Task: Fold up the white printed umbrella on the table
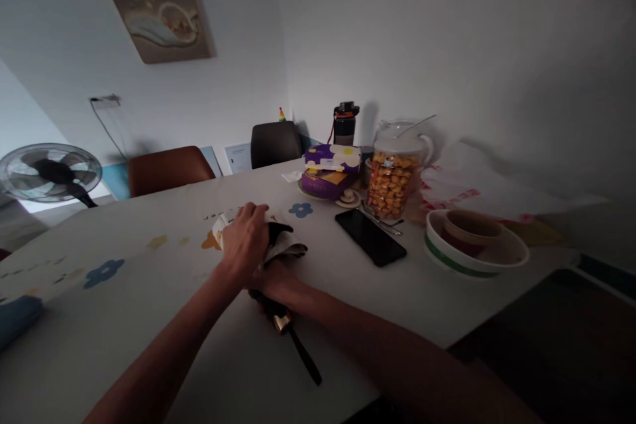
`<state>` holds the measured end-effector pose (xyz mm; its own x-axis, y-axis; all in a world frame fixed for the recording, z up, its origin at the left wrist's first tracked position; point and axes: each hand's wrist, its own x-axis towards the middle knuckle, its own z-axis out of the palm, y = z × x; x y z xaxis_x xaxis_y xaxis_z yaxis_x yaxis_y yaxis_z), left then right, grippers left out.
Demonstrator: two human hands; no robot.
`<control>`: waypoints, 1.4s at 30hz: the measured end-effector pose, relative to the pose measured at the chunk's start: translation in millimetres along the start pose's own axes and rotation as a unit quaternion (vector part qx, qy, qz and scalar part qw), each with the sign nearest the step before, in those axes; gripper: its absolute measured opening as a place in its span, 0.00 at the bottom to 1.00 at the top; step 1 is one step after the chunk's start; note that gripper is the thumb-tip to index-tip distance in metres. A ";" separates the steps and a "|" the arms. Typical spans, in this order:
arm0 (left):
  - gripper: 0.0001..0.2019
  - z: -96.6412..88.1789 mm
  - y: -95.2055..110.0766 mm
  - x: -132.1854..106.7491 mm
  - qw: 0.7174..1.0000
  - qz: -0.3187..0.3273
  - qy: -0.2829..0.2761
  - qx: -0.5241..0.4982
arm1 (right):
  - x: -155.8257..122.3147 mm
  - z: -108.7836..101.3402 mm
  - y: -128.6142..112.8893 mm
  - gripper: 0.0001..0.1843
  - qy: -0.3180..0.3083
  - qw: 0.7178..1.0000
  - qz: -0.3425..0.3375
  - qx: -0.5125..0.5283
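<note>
My left hand (pixel 246 238) lies over a pale cloth or paper (pixel 288 246) wrapped round a black object on the table (pixel 149 318); its fingers curl down onto it. My right hand (pixel 275 285) is tucked below the left, closed round the same black item, whose gold band and thin black strap (pixel 305 358) trail toward me. What the black thing is I cannot make out.
A black phone (pixel 370 236) lies to the right. Behind it stand a lidded jar of orange snacks (pixel 395 175), a purple box (pixel 330 169) and a dark bottle (pixel 345 122). Stacked bowls (pixel 474 242) sit at right. Two chairs and a fan (pixel 50 172) stand beyond the table.
</note>
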<state>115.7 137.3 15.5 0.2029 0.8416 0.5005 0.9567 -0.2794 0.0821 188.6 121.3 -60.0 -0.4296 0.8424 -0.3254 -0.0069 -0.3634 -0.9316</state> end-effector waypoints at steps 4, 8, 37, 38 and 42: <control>0.15 -15.0 -12.3 7.3 0.989 -0.097 0.099 -0.054 | -10.9 -0.1 -5.4 0.10 0.050 0.994 0.045 -0.084; 0.16 -30.7 -33.6 7.9 0.963 -0.155 0.196 -0.098 | -13.1 -0.4 -9.6 0.11 0.063 0.992 0.081 -0.076; 0.23 -1.7 -91.8 -96.9 0.811 -0.286 0.117 -0.497 | -17.0 -14.0 -15.7 0.32 -0.015 0.995 0.068 0.066; 0.22 -1.2 -91.9 -97.5 0.814 -0.285 0.122 -0.492 | -16.8 -13.6 -16.0 0.31 -0.007 0.996 0.067 0.058; 0.20 -1.0 -93.9 -98.9 0.820 -0.277 0.118 -0.487 | -16.6 -12.9 -19.0 0.23 0.028 0.996 0.081 0.021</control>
<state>5.6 79.8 -40.8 -0.3631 0.8833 0.2965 0.2440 -0.2170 0.9452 207.5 119.3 -39.0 -0.3769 0.7923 -0.4798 0.0204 -0.5108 -0.8595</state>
